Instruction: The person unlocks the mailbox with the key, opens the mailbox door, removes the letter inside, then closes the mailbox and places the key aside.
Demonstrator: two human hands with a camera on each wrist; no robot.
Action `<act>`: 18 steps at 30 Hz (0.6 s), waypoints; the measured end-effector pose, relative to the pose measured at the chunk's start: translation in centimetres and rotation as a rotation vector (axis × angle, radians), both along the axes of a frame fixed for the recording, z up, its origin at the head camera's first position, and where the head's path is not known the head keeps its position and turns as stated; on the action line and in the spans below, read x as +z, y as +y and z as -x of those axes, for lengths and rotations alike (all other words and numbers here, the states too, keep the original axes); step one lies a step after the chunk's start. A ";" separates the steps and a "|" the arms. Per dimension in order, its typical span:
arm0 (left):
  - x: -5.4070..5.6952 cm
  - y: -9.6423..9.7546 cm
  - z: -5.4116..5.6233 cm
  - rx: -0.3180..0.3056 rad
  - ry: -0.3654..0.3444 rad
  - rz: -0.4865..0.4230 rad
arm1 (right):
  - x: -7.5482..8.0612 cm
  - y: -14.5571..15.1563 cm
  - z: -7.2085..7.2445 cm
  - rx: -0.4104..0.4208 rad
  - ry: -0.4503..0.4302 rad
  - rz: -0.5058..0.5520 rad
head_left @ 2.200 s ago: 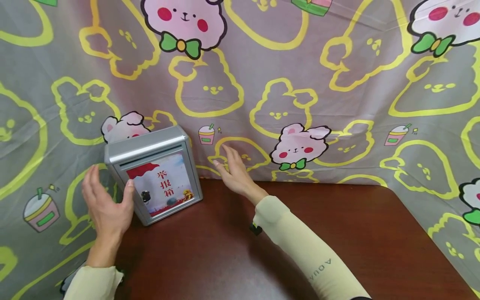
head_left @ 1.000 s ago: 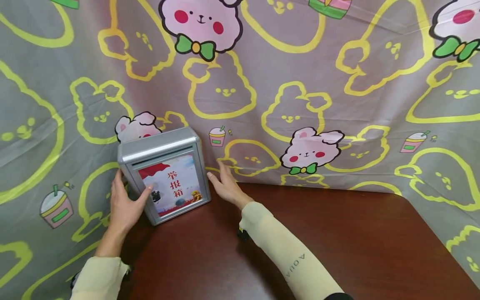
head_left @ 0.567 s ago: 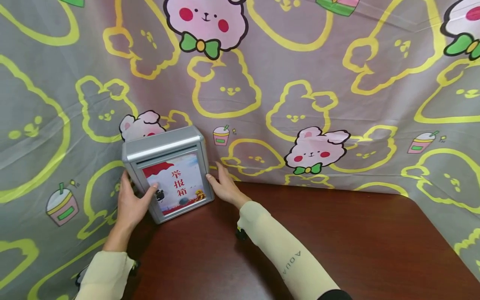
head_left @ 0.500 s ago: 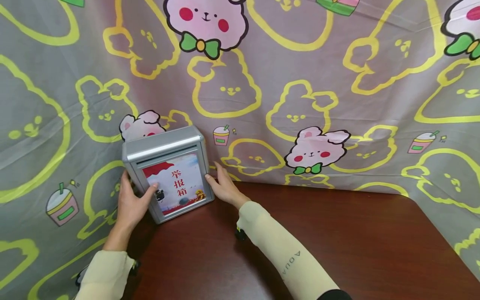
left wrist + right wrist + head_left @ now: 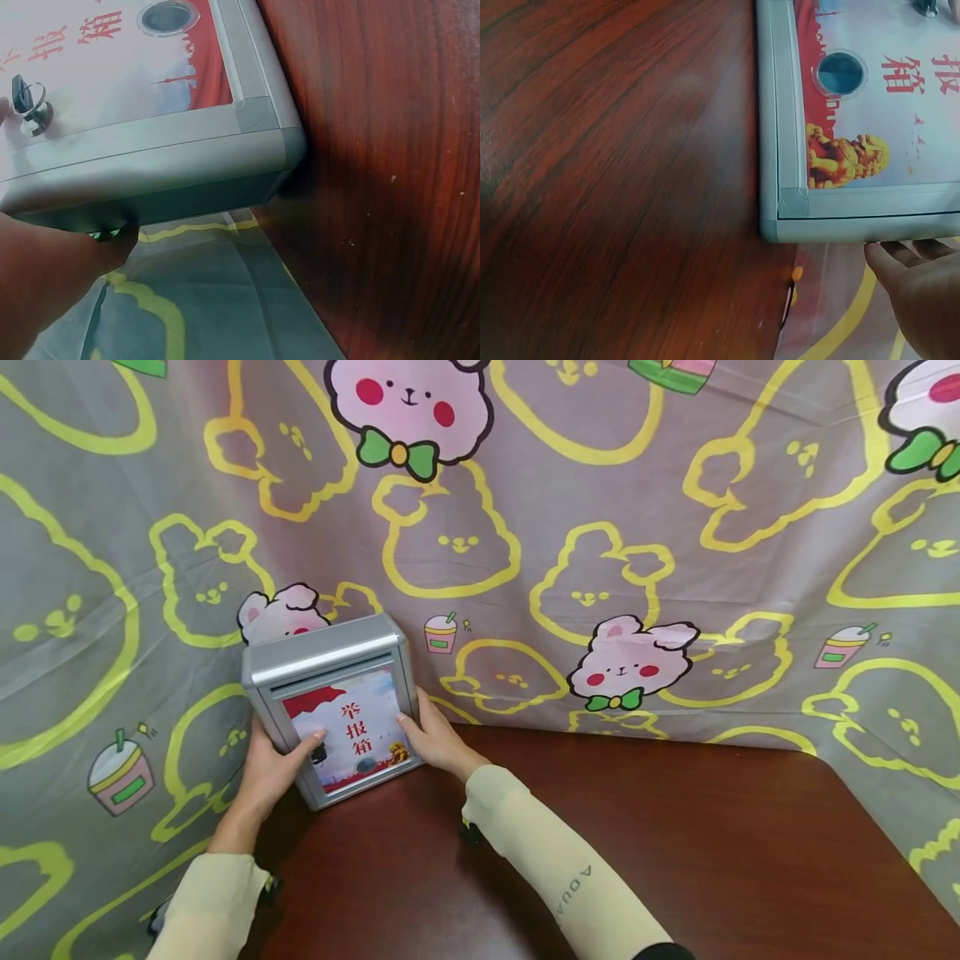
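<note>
A silver metal drop box [image 5: 378, 693] stands upright on the table, with a narrow slot [image 5: 332, 673] near its top and red Chinese lettering on the front. My left hand [image 5: 266, 770] grips its left side, thumb over the front by the lock, other fingers round the side. On the opposite side my right hand [image 5: 441, 745] holds the box, its thumb on the front panel and fingers partly hidden behind. The left wrist view shows a key [image 5: 22, 94] in the lock and a round window [image 5: 168, 16] low on the panel. A golden lion [image 5: 847, 161] is printed nearby.
The brown wooden table [image 5: 637, 827] extends to the right and towards me. A grey cloth [image 5: 465, 510] with cartoon bears and rabbits hangs close behind the box and along the left side.
Both hands have come in from beside the box and now grip its sides. Most recently the right thumb moved onto the front panel. The box stays at the same spot on the table.
</note>
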State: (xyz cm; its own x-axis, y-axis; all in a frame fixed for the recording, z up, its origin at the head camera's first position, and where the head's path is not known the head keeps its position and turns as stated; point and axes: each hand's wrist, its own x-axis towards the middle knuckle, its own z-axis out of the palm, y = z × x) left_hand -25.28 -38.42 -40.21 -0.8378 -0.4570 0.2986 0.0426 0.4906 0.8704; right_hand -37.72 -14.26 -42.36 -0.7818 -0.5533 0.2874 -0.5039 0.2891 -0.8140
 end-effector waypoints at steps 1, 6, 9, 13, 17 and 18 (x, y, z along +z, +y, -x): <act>-0.1 -0.1 0.1 -0.006 0.004 -0.003 | 0.0 0.0 -0.1 0.002 0.000 0.013; -0.2 -0.3 0.3 -0.045 0.002 -0.002 | 0.0 -0.1 -0.2 0.018 -0.005 0.058; -0.1 -0.4 0.2 -0.072 0.004 -0.002 | 0.0 -0.2 -0.3 0.013 -0.010 0.069; -0.1 -0.3 0.1 -0.072 0.018 -0.002 | -0.2 -0.2 -0.7 0.003 -0.024 0.057; 0.0 0.1 0.1 -0.069 0.033 -0.019 | -0.3 0.1 -1.0 -0.027 -0.029 0.044; 0.1 0.2 0.1 -0.069 0.032 -0.021 | -0.3 0.1 -1.0 -0.033 -0.023 0.043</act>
